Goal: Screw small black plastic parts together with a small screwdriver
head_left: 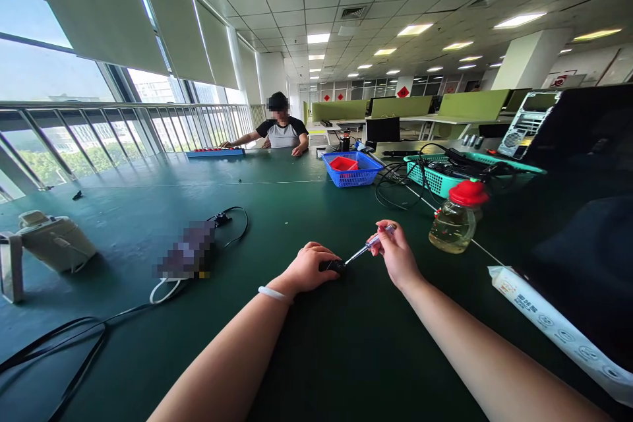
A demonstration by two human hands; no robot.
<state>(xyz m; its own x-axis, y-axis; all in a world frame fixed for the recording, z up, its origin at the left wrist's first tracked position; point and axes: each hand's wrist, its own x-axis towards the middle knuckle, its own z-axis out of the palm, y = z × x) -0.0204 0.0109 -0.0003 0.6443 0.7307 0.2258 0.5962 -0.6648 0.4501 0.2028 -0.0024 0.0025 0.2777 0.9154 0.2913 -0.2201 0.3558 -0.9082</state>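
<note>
My left hand [310,267] rests on the green table [277,211], fingers curled around a small black object [334,266]. My right hand [395,254] pinches a thin screwdriver [372,242] with a clear handle. The screwdriver slants down to the left and its metal tip meets the black object. A white band circles my left wrist.
A small oil bottle [457,217] with a red cap stands right of my hands. A blue basket [352,169], a teal basket [435,175] with cables, a white wrapped roll [554,326], a white device [52,241] and black cords lie around. A person [279,128] sits at the far end.
</note>
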